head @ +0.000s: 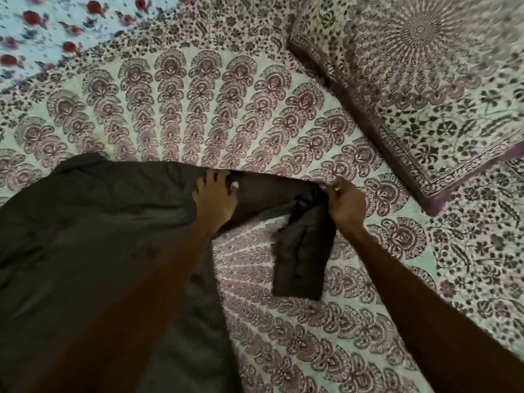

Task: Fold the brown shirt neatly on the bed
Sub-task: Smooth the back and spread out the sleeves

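Down on the bed point(198, 109), a patterned sheet in maroon and pale green. Over on the near left, the brown shirt point(85, 222), spread wide and lying flat. Out from its body to the right, one sleeve point(269, 191), then bent sharply back toward the camera, with the cuff point(296, 285) end resting on the sheet.

Left hand point(216, 195) planted palm-down on the sleeve near the shoulder, fingers point(219, 175) straight and splayed, pressing the cloth into the bed, gripping nothing. Left forearm stretched long across the shirt's body.

Right hand point(346, 204) right at the bend of the sleeve, knuckles up, fingers curled in, pinching the fabric at the fold. Right forearm coming in from the lower right, over bare sheet. Hands well apart, a stretch of sleeve between them.

Up at the far right, a pillow point(425, 95) in a matching print, lying on the bed. In the far left corner, a pale cloth point(42, 29) dotted with red flowers.
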